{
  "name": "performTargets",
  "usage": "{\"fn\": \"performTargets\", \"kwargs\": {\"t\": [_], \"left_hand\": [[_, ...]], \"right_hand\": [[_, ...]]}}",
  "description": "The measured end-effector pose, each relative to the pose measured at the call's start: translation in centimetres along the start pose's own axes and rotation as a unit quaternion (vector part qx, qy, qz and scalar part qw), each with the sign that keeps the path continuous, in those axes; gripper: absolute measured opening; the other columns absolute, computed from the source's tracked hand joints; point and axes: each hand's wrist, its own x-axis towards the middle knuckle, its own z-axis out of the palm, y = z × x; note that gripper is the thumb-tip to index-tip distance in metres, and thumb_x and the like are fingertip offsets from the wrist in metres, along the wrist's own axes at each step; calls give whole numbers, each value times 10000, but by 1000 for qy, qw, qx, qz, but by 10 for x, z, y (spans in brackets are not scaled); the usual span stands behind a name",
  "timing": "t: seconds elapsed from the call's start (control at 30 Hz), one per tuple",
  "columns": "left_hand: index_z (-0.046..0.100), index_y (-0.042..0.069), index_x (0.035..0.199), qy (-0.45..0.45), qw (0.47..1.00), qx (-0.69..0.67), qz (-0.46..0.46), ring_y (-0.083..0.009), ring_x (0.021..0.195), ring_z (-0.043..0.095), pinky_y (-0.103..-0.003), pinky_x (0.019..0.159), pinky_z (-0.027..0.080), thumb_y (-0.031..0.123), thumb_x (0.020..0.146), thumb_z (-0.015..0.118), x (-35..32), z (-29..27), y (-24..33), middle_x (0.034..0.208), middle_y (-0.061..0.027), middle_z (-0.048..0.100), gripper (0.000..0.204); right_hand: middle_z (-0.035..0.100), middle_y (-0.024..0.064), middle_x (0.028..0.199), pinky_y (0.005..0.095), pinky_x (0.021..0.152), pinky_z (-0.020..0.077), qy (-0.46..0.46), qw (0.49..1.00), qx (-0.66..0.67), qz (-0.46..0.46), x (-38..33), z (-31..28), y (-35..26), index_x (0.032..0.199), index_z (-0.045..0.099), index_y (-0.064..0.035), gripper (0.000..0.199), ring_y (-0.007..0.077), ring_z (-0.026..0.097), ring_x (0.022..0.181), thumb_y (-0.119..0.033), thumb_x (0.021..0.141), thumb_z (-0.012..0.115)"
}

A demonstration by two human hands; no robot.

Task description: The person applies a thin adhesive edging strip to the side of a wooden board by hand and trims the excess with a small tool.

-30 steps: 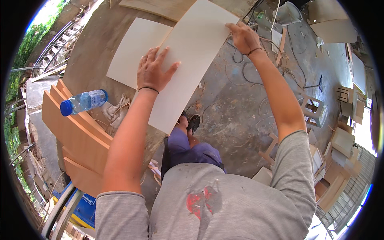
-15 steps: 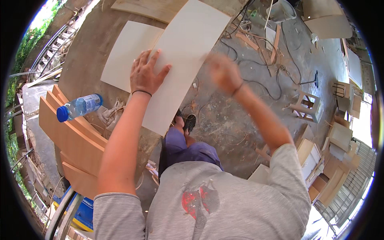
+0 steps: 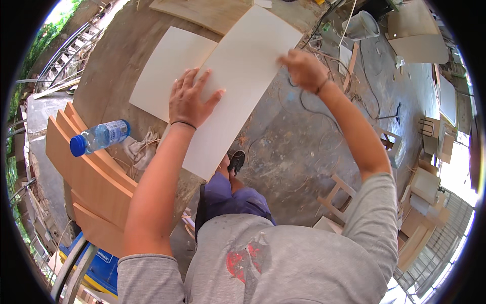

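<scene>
White panel [image 3: 243, 86], left hand [image 3: 190, 101] flat on it

White panel [image 3: 243, 81]: a thin, flat, rectangular sheet with a plain off-white matte face and straight, clean edges. It is long and narrow, running diagonally from the upper right of the view down to the lower left. Its lower corner sits just above the person's foot. The left hand [image 3: 190, 101] lies flat on its face near the left long edge, fingers spread. The right hand [image 3: 304, 68] grips its right long edge near the upper end. The face is unmarked.
</scene>
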Motion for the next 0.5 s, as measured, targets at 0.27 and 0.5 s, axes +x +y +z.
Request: {"fn": "performTargets", "kwargs": {"t": [0.27, 0.5], "left_hand": [[561, 204, 1330, 2, 1000, -1, -2, -278, 1330, 428, -418, 1111, 320, 534, 849, 623, -1, -1, 1, 1386, -111, 506, 587], [559, 212, 1333, 3, 1000, -2, -8, -268, 1326, 433, -417, 1110, 322, 537, 844, 628, -2, 1, 0, 1389, -108, 505, 591]], "right_hand": [[637, 146, 1039, 453, 796, 524, 65, 994, -8, 93, 23, -2, 47, 1165, 612, -199, 355, 366, 640, 948, -117, 837, 504], [640, 140, 1017, 456, 787, 520, 76, 992, -49, 91, 30, -6, 50, 1160, 610, -189, 344, 359, 634, 979, -107, 845, 499]]}}
